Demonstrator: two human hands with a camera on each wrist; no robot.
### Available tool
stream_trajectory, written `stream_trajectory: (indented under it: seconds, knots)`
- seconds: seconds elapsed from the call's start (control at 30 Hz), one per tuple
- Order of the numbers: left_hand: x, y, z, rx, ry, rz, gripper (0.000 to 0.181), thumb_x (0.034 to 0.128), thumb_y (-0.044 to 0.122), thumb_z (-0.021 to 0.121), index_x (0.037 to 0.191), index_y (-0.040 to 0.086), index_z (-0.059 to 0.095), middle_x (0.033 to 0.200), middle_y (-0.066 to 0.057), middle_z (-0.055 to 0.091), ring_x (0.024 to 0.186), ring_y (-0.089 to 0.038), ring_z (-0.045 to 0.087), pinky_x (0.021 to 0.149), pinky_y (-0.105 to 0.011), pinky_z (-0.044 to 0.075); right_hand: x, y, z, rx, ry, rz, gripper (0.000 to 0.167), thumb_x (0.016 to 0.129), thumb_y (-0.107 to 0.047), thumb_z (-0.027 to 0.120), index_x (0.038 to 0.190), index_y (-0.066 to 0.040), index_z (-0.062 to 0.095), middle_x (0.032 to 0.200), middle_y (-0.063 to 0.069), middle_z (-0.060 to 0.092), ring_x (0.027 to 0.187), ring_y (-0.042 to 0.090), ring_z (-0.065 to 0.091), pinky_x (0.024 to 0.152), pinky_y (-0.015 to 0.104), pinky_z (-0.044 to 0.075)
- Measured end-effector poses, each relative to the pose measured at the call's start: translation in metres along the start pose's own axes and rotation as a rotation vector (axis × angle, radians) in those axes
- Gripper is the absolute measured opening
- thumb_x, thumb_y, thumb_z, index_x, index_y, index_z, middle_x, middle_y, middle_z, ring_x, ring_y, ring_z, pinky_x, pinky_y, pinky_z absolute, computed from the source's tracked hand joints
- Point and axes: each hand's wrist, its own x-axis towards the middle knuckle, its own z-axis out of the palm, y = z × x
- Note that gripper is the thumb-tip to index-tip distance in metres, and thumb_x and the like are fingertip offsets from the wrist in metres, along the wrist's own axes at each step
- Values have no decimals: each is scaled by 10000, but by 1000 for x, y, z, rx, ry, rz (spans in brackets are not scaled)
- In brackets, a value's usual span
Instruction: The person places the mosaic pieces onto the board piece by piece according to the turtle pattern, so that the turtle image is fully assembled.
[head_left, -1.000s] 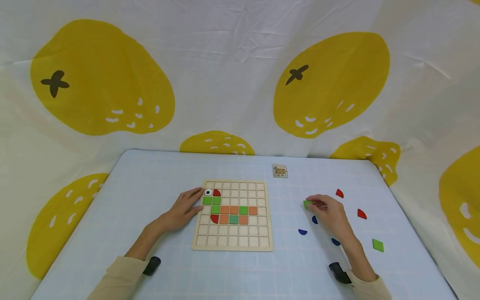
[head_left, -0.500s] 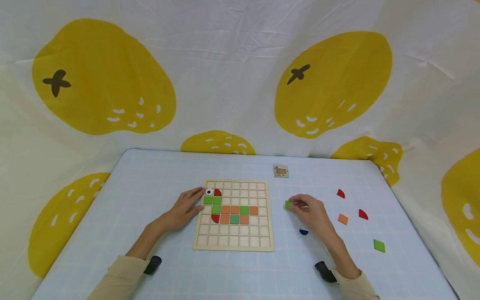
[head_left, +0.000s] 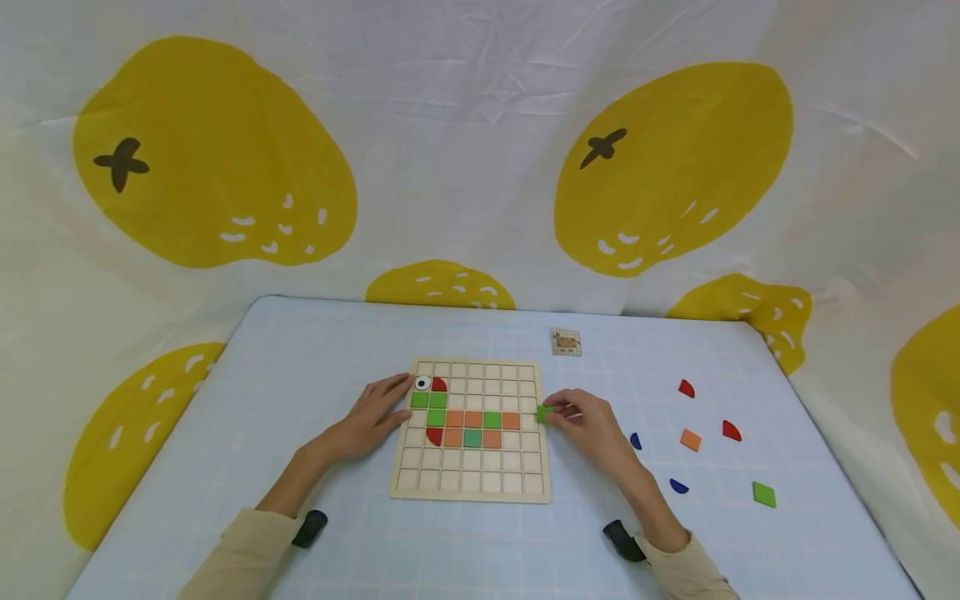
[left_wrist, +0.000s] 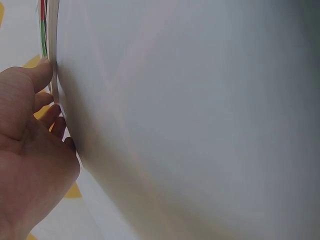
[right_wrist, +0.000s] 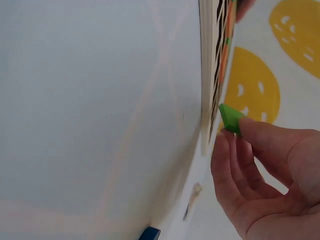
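Note:
A wooden grid board lies on the table with coloured tiles in its cells. They include a round eye tile, a red quarter-circle, a teal square, and several green and orange squares. My left hand rests at the board's left edge, its fingertips touching the rim. Between thumb and fingers, my right hand pinches a green square tile over the board's right edge. From the right wrist view, the tile appears raised just above the board's surface.
Loose on the right lie two red quarter-circles, one of them nearer the right side, an orange square, a green diamond-shaped tile and blue half-circles, one low down. A small picture card lies behind the board.
My right hand has carried the green tile leftward from among the loose pieces to the board's right edge, uncovering the orange square and blue pieces. The left hand has stayed put.

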Motion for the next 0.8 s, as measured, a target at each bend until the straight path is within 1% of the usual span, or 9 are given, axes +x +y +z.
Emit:
stream_trajectory:
  seconds: [0.07,0.2,0.47,0.63,0.7,0.8]
  knots:
    - [1,1,0,-11,-6,-10,635,1078,232,563,1617,36,290,1652,-206,262,1482,-431,233,1162,-641,290,1,-1,4,14,-6,-8,164,892,-3,784,1046,-39,744,953,31,709,879,175,672,784,286,597]
    - [2,2,0,-14,-8,-2,631,1078,224,564,1615,33,293,1650,-209,266,1481,-436,236,1161,-640,293,0,-5,10,28,-27,-13,170,879,19,787,1034,-31,740,932,24,700,864,163,668,776,278,592]
    - [1,3,0,3,3,4,628,1076,224,567,1607,16,303,1641,-220,282,1472,-447,247,1155,-649,295,-1,-12,15,49,-87,-23,155,894,-6,782,1039,-36,736,932,7,694,857,145,663,774,251,583]
    - [0,2,0,-7,2,-2,630,1073,218,571,1608,20,303,1644,-216,278,1476,-444,242,1161,-647,284,-1,-11,19,64,-155,-57,160,917,-40,770,1071,-33,728,967,6,703,876,149,657,782,249,580]
    - [0,1,1,2,3,4,628,1076,221,565,1608,17,300,1642,-219,279,1473,-447,245,1156,-651,290,-1,-12,21,78,-183,-73,158,923,-47,765,1075,-33,726,966,2,701,873,148,654,778,249,579]
    - [0,1,1,7,-1,-4,628,1081,224,556,1612,20,291,1645,-216,272,1474,-439,241,1159,-645,290,0,-13,23,97,-212,-91,140,926,-36,758,1062,-42,722,948,-7,695,856,137,647,765,246,574]
